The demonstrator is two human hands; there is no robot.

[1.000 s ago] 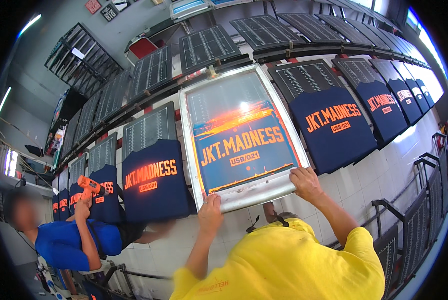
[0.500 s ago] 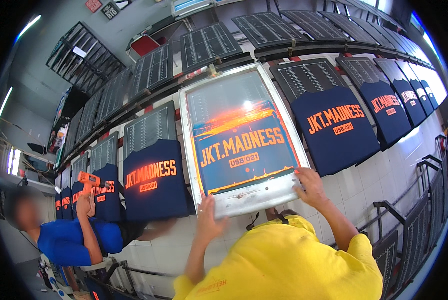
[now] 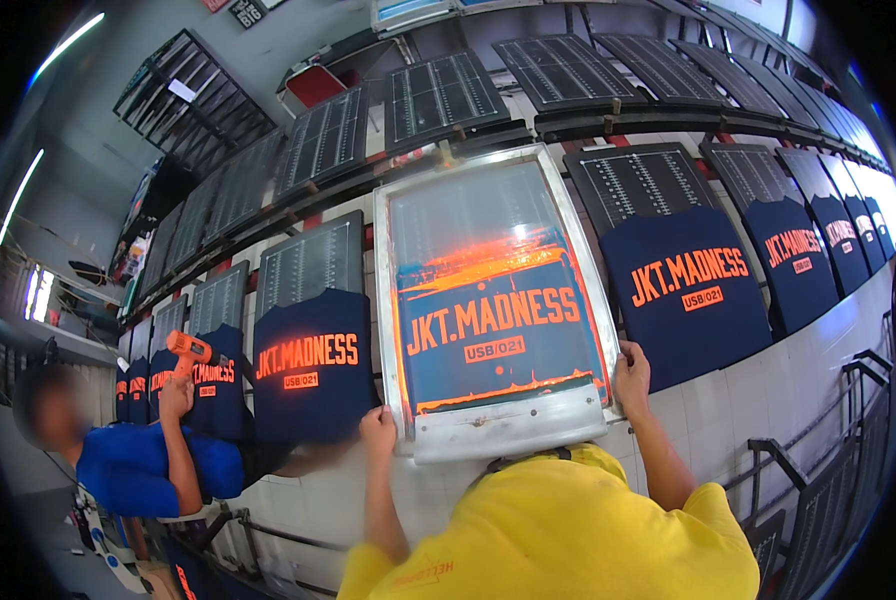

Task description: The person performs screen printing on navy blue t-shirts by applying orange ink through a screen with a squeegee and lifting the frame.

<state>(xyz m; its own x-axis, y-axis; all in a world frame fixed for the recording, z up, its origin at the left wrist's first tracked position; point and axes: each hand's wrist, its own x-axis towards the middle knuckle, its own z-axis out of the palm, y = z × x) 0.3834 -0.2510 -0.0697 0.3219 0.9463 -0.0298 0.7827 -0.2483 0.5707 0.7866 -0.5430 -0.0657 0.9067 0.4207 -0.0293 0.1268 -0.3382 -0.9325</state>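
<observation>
A screen-printing frame (image 3: 383,290) with silver metal sides lies over a dark navy shirt on a board in front of me. Through its mesh show orange lettering and a small orange block, with wet orange ink smeared across the upper part and along the edges. A wide silver bar (image 3: 513,428) crosses the near end. My left hand (image 3: 378,433) is closed on the frame's near left corner. On the right side, near the same end, my right hand (image 3: 632,380) grips the edge with its fingers curled round it.
Navy shirts with the same orange print lie on boards to the right (image 3: 688,290) and left (image 3: 311,365). Bare black boards (image 3: 443,97) stand in a row behind. At left, a person in blue (image 3: 158,465) holds an orange heat gun (image 3: 188,347). Metal racks (image 3: 828,490) stand at lower right.
My left hand has gone from spread near the bar to closed on the frame's left corner. My right hand has shifted up the right edge. The whole view has shifted slightly.
</observation>
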